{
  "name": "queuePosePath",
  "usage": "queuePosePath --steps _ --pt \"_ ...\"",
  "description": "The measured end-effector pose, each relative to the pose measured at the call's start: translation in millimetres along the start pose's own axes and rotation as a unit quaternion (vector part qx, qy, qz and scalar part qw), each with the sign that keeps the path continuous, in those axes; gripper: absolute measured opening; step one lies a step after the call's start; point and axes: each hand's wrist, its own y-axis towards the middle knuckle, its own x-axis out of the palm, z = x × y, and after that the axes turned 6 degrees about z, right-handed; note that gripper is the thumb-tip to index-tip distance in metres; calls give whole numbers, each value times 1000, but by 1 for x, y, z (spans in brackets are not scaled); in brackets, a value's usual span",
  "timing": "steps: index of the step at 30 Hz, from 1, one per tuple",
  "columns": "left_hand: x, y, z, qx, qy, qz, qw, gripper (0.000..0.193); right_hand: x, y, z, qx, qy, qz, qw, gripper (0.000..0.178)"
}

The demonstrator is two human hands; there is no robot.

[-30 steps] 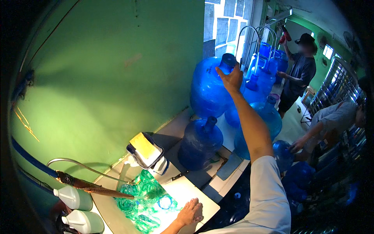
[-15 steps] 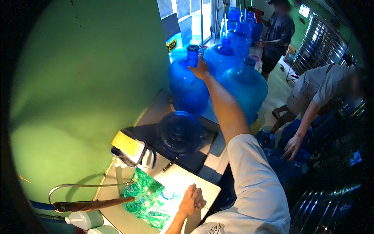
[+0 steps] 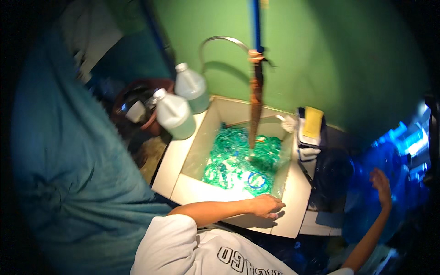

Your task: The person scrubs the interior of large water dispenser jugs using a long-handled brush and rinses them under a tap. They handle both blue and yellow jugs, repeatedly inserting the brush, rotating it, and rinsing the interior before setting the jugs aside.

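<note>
Writing: dark outlined lettering (image 3: 245,263) runs across the front of the white shirt (image 3: 211,245), partly cut off by the lower edge. Any marking on the two pale jugs (image 3: 176,115) left of the sink (image 3: 295,201) is too blurred to tell. The left hand (image 3: 266,206) rests palm down on the sink's near rim, fingers slightly apart. The right hand (image 3: 381,185), fingers apart, is at the large blue bottles (image 3: 369,213) on the right; contact cannot be determined. Green plastic pieces (image 3: 268,153) lie inside the sink.
</note>
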Motion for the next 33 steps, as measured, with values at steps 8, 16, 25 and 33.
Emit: queuePosePath --steps 8,16,25,33 --pt "-35 -171 -38 -216 -68 264 938 54 233 0 -111 -97 89 -248 960 51" --pt "-218 -289 -113 -91 52 763 638 41 604 -30 -337 -438 195 -33 877 75" --pt "-362 -314 -159 -8 -205 572 794 33 720 -9 -405 -379 202 87 899 20" --pt "-314 -250 -106 -45 -444 446 775 21 611 -65 -356 -306 259 77 913 14"
